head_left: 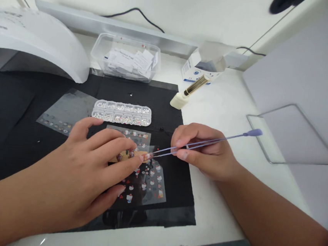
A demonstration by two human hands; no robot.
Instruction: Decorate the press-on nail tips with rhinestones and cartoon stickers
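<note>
My left hand [98, 167] lies with fingers spread over a tan strip [124, 156] bearing small dark-red decorated pieces. Its fingertips touch the strip, and the thumb rests apart from it, lower down. Purple tweezers [208, 143] are pinched in my right hand [203, 150], their tips at the strip's right end by my left index fingertip. Whether anything sits between the tips is too small to tell. Underneath, a clear sticker sheet [153, 187] with white cat-like figures is partly hidden by my left hand.
A clear compartment case [122, 113] of tiny gems lies beyond my hands, beside another sticker sheet [69, 108]. Behind stand a white arched device [44, 42], a plastic tub [126, 59] of packets, an open box [195, 66] and a cream bottle [180, 100]. A wire frame [293, 162] is at right.
</note>
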